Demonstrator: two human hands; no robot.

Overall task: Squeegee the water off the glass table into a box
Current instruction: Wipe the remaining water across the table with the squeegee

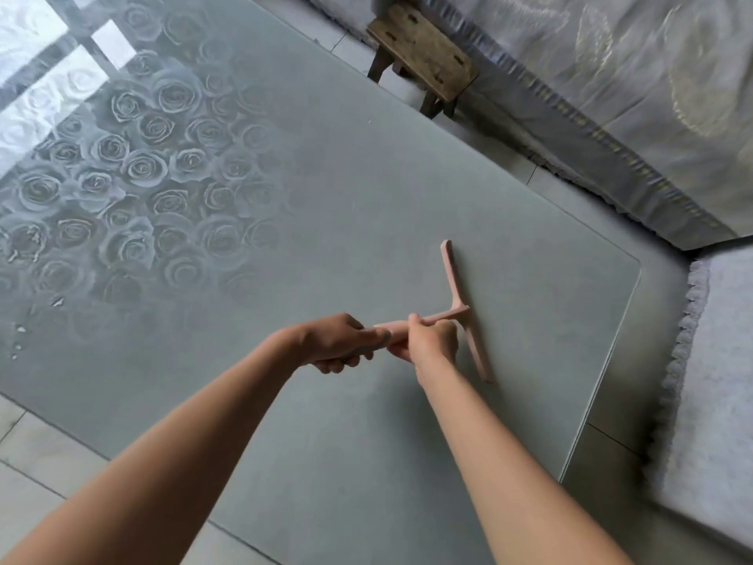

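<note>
On the plain half of the table, near its rounded right-hand corner, the pale pink T-shaped plastic squeegee (464, 311) stands with its long straight blade edge down on the glass and its handle running back toward the person. The left hand (338, 344) is clenched around the rear end of the handle; the right hand (432, 340) grips the handle just ahead of it, fingers (413, 320) curled over the top, so both hands grasp the same tool and touch each other.

Progress, as a judgement: the stroke is under way, with the blade near the right end of the table but not at the edge. Scattered droplets (18, 340) lie well apart from the blade at the far left, so that zone appears still to be cleared. Whether water lies ahead of the blade cannot be told. No box is in view, so transfer of water into it is not confirmed.

The grey-green glass table (366, 462) is smooth, semi-matt, with a rose pattern on its left half and bright window reflections there. Beyond it stand a small worn wooden stool (423, 59), pale floor tiles (40, 454) and shiny grey fringed fabric covers (611, 95).
</note>
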